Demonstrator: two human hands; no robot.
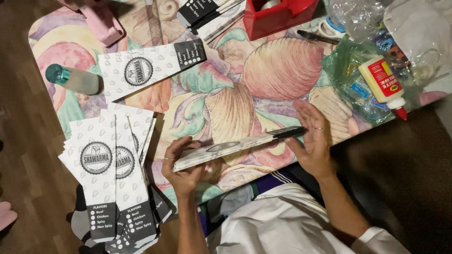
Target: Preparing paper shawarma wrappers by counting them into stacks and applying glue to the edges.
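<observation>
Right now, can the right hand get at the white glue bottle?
Probably yes: the right hand only rests flat against the paper sleeve's end, and the tablecloth between it and the glue bottle shows nothing in the way.

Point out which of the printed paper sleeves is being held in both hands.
The paper sleeve at the table's near edge, tilted edge-on between left hand and right hand. The others lie flat, untouched.

Your tabletop (pixel 263 94) wears a cloth of pastel shells. On it you have a fanned stack of printed paper sleeves (pixel 110 178) at the left edge, one lone sleeve (pixel 150 68) above it, a teal-capped bottle (pixel 73 79), a red tape dispenser (pixel 278 16), a pen (pixel 318 37) and a glue bottle (pixel 382 84) lying on clear plastic bags (pixel 351 80).
</observation>
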